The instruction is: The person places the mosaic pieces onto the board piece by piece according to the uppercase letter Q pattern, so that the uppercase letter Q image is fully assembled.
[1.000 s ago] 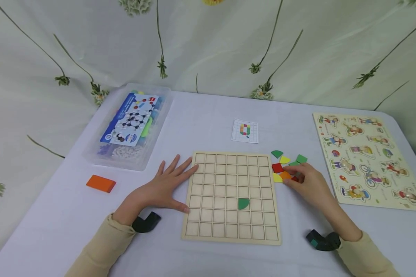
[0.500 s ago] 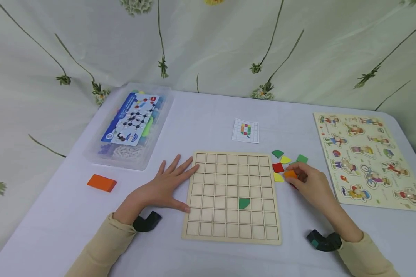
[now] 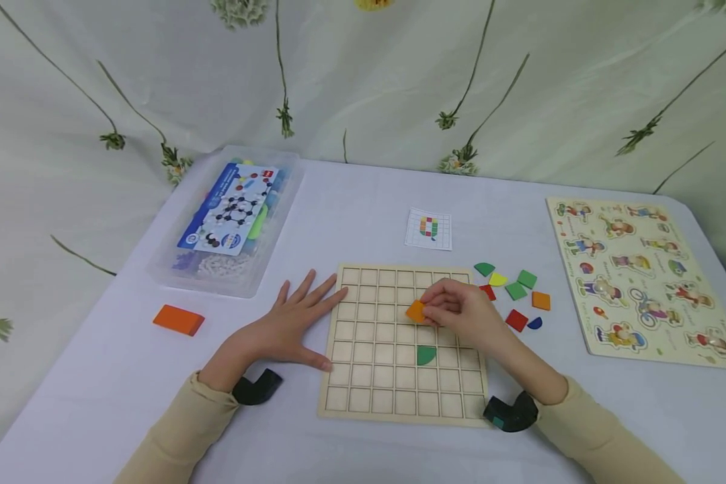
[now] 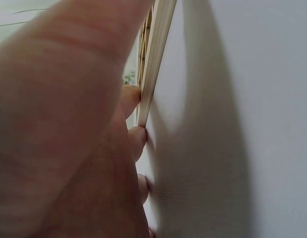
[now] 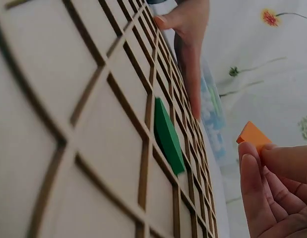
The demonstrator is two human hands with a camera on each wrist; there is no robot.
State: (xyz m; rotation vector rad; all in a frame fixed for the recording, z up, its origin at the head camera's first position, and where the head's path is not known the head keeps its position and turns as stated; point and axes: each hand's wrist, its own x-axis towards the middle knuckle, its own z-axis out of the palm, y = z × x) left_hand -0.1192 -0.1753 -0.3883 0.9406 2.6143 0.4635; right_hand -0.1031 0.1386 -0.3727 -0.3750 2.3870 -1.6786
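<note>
My right hand point(image 3: 468, 316) pinches an orange square tile point(image 3: 415, 311) between thumb and fingers, over the wooden grid board point(image 3: 363, 386). In the right wrist view the orange tile point(image 5: 253, 133) is held up, apart from the board. A green quarter-circle tile point(image 3: 425, 355) lies in one of the grid's cells. Spread flat at the board's left side, my left hand point(image 3: 290, 329) touches its edge with thumb and forefinger. The left wrist view shows these fingers against the board's side point(image 4: 155, 59). Part of the grid is hidden under my right hand.
Right of the board lie several loose tiles, among them a red square point(image 3: 517, 320) and a blue half-circle point(image 3: 535, 323). A pattern card point(image 3: 441, 240) lies beyond the board. Further out are a picture puzzle point(image 3: 635, 316), a clear plastic box point(image 3: 230, 286) and an orange block point(image 3: 178, 320).
My right hand has lifted the orange tile from the loose pieces and carried it left over the board, uncovering other tiles. The left hand stays in place.
</note>
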